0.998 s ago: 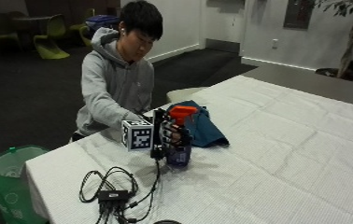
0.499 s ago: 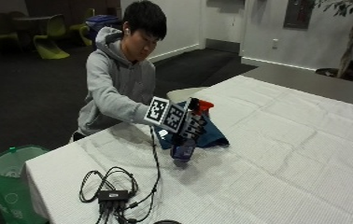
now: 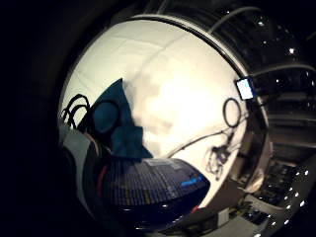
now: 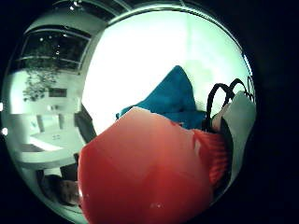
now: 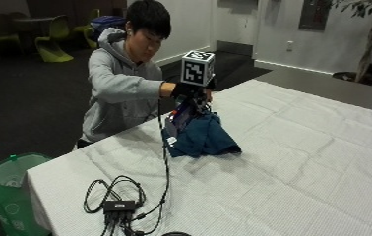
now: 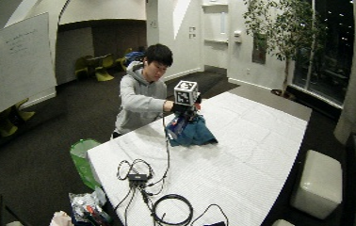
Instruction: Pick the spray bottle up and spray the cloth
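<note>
Since a second ago the gloved right hand (image 5: 187, 90), its grip curled round the spray bottle (image 5: 181, 115), has lifted it off the table (image 5: 304, 162) and tilts it over the blue cloth (image 5: 202, 137), so the pick-up looks done and spraying remains

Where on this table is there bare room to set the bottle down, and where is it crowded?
The table is bare beyond the cloth, toward its far end and far edge. A smaller bare strip lies between the cloth and the cables. It is crowded at the person's edge, where the right hand holds the spray bottle over the cloth.
</note>
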Motion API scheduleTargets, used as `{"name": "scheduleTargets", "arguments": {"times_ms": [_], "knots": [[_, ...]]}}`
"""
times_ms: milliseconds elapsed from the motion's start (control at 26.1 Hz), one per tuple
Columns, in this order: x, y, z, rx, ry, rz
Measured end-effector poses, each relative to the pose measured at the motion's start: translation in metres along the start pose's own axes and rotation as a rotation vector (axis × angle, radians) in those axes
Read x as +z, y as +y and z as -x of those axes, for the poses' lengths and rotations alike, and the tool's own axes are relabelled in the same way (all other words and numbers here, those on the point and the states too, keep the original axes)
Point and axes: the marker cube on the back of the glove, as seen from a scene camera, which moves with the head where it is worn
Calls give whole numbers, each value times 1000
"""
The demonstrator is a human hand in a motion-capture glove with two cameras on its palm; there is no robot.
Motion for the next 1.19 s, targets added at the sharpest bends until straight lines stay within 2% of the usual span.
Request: {"name": "scheduleTargets", "arguments": {"times_ms": [154,422,576,883,1075,1190], "knots": [[2,6,14,3,161,74],[48,5,29,32,285,151],[44,13,27,-65,327,162],[9,24,30,-2,310,107],[27,22,23,47,291,124],[45,24,21,-2,289,160]]}}
